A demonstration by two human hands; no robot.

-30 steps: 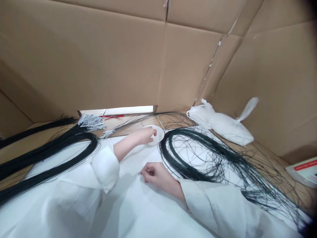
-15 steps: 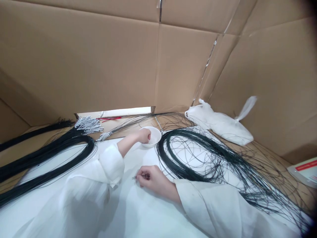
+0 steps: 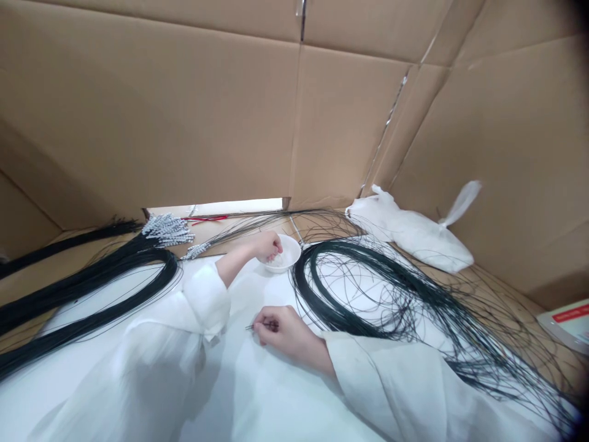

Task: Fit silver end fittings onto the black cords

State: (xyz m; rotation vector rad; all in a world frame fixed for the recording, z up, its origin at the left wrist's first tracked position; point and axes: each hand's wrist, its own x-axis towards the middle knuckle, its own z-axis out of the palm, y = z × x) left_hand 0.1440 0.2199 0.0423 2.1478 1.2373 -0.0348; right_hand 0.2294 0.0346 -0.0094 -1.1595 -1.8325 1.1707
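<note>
My left hand [image 3: 267,244] reaches over the left rim of a white bowl [image 3: 292,250], its fingers pinched together and pointing down inside. Small whitish pieces [image 3: 277,261] lie in the bowl under the fingertips. Whatever the pinch holds is too small to make out. My right hand [image 3: 288,329] rests on the white table, closed on thin dark wires whose short ends [image 3: 249,327] stick out to the left past thumb and finger. Just beyond that wrist lies a large coil of dark green wires [image 3: 307,283] with loose, spread strands.
Dark wire bundles [image 3: 92,288] lie at left, one ending in white-tipped pieces [image 3: 168,229]. Near them is a red strip [image 3: 209,218]. A knotted white plastic bag [image 3: 414,236] sits at back right. Cardboard walls [image 3: 221,123] enclose the table. A red-and-white packet [image 3: 568,322] lies far right.
Inside the bowl my left fingers have shifted slightly, and more of the whitish pieces show beneath them. My right hand stays in place with the wires. The view has moved slightly.
</note>
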